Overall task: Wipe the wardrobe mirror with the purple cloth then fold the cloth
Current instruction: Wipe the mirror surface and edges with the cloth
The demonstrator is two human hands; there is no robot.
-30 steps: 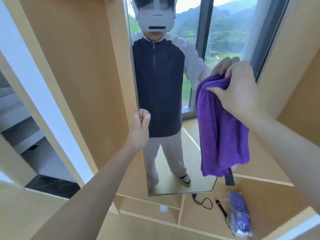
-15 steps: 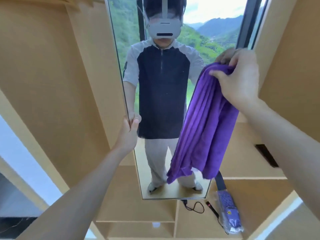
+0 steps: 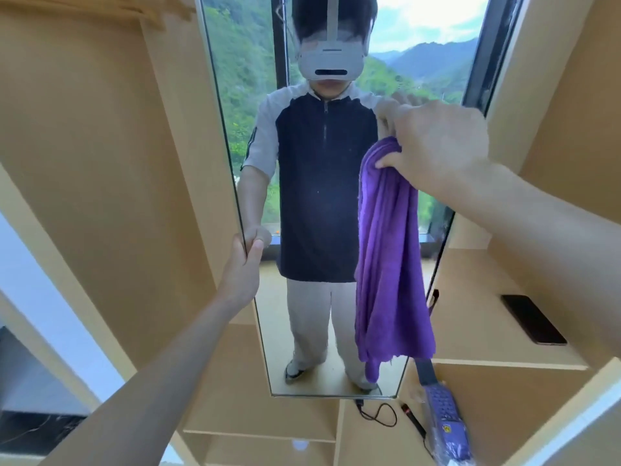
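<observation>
While my left grip (image 3: 247,260) keeps its clamp on the mirror's (image 3: 312,210) left edge, thumb on the glass side and fingers wrapped behind, the panel has swung round over the last second to face me nearly square, where a moment ago it stood angled away. The purple cloth (image 3: 389,264) has come with it: it hung off to the right of the glass before, and now it drapes in front of the right half of the mirror, its bunched top pinched in my right grip (image 3: 433,142). That puts me, I judge, at the start of the wipe, with no stroke made yet and the folding all to come. My left arm reaches forward and up, nearly straight. My right arm comes in from the right at shoulder height, knuckles toward me, the cloth hanging loose below.
</observation>
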